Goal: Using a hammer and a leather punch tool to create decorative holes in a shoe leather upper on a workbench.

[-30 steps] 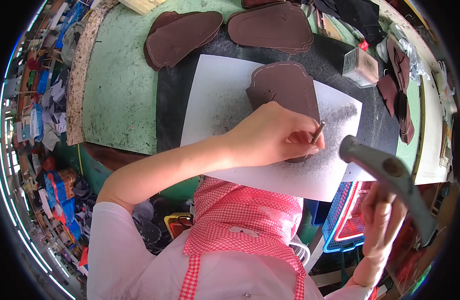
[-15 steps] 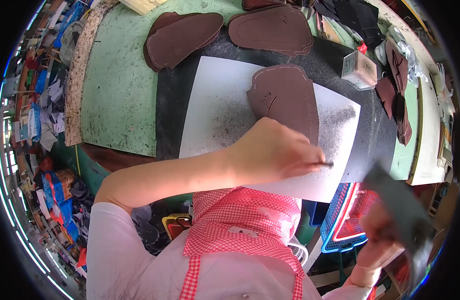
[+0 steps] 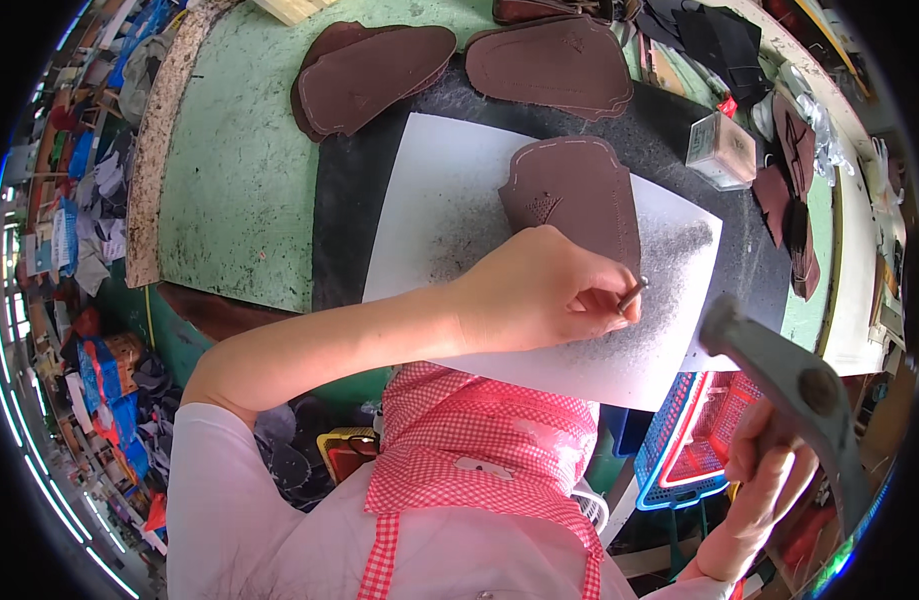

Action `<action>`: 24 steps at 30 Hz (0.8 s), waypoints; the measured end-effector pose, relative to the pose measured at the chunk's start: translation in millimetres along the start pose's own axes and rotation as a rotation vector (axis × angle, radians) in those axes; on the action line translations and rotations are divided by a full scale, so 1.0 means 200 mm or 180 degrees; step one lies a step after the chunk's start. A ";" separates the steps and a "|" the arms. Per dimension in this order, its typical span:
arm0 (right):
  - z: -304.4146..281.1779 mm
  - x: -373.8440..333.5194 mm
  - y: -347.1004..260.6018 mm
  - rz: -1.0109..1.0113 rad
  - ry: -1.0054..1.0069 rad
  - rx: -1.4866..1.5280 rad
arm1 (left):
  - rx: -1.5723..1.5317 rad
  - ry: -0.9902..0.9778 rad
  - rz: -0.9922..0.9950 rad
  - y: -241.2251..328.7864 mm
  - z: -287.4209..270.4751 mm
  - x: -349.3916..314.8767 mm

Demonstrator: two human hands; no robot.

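Observation:
My left hand [image 3: 554, 295] is closed on a small metal punch [image 3: 633, 293], which tilts up out of the fingers at the near part of a brown leather piece [image 3: 579, 190]. That piece has a pale stitch-like line along its edge and a small patch of punched holes; my hand hides its near end. It lies on a white board [image 3: 419, 200] speckled with dark marks. At the lower right, my right hand [image 3: 769, 465] grips a grey metal hammer [image 3: 819, 385], raised off to the side of the board with its round face towards the punch.
Stacked brown leather pieces [image 3: 379, 75] and another stack [image 3: 549, 65] lie at the back on a dark mat [image 3: 344, 220]. A clear plastic box [image 3: 721, 150] and leather scraps [image 3: 774, 205] sit at the right. Blue and red baskets [image 3: 659, 480] stand below the table's right edge.
The hammer has turned and its head shows clearly now, no longer blurred. The punch in my left hand has swung from lying nearly flat to pointing upward.

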State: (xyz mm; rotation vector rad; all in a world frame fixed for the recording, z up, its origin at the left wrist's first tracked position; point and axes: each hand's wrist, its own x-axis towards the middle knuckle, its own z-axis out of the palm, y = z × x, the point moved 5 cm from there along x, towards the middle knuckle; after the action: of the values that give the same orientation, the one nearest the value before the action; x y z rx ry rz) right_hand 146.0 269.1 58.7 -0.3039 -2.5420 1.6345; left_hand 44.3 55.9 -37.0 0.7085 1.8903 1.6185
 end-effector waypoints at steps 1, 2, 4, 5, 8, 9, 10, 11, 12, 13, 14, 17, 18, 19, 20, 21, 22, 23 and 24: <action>-0.05 0.02 0.03 0.0009 0.0008 -0.0015 | 0.0413 0.0007 0.0152 0.03 0.00 0.00; -0.07 0.04 0.02 -0.0468 -0.0408 0.0150 | 0.0824 0.0015 0.0305 0.05 0.00 0.00; 0.01 0.02 -0.09 -0.0781 -0.0460 0.0328 | 0.1203 0.0218 0.0687 0.07 0.04 -0.03; 0.03 0.03 -0.10 -0.0780 -0.0472 0.0342 | 0.1583 0.0433 0.1070 0.09 0.05 -0.05; 0.11 0.04 -0.03 0.0055 -0.1408 -0.0874 | 0.1111 0.0352 0.0844 0.06 0.01 -0.05; 0.10 0.04 -0.01 0.0097 -0.1214 -0.0912 | 0.0567 0.0328 0.0515 0.03 0.00 -0.05; 0.09 0.02 0.00 0.0194 -0.0890 -0.0657 | 0.0004 0.0213 0.0021 0.00 0.00 -0.04; 0.09 0.00 0.00 0.0292 -0.0568 -0.0400 | 0.0006 0.0225 0.0008 -0.01 0.00 -0.03; 0.12 0.03 -0.03 0.0212 -0.0620 -0.0150 | -0.0009 0.0146 -0.0049 -0.01 0.00 -0.03; 0.09 0.03 -0.05 0.0252 -0.0689 -0.0355 | -0.0026 0.0048 -0.0081 -0.01 0.00 -0.02; 0.06 0.02 -0.01 0.0121 -0.0426 -0.0372 | -0.0025 0.0045 -0.0075 -0.02 -0.01 -0.02; 0.01 -0.01 0.02 -0.0036 0.0037 -0.0257 | 0.0143 0.0047 0.0121 -0.01 -0.02 -0.01; 0.00 -0.03 -0.01 -0.0049 0.0238 -0.0151 | 0.0449 0.0007 0.0197 0.03 -0.02 -0.01; 0.03 -0.02 -0.10 -0.0072 0.0161 -0.0167 | 0.0753 -0.0033 0.0276 0.06 -0.01 -0.01; -0.03 -0.03 -0.09 -0.0048 0.0169 -0.0186 | 0.0728 -0.0053 0.0275 0.05 0.01 -0.02; -0.04 -0.01 -0.05 0.0167 -0.0354 -0.0432 | 0.1066 0.0180 0.0669 0.06 0.01 -0.05; -0.04 -0.02 -0.01 0.0376 -0.0875 -0.0682 | 0.1405 0.0408 0.1068 0.08 0.02 -0.07; -0.03 -0.02 0.01 0.0370 -0.0903 -0.0668 | 0.1417 0.0424 0.1043 0.07 0.01 -0.10; 0.04 0.01 0.00 0.0281 -0.1147 -0.0827 | 0.1458 0.0306 0.1082 0.07 0.01 -0.08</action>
State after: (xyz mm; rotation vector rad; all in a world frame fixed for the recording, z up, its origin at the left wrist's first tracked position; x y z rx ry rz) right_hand 141.6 261.7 55.5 -0.1539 -3.0603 1.5019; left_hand 57.8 47.2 -23.1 1.2151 2.3435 1.4343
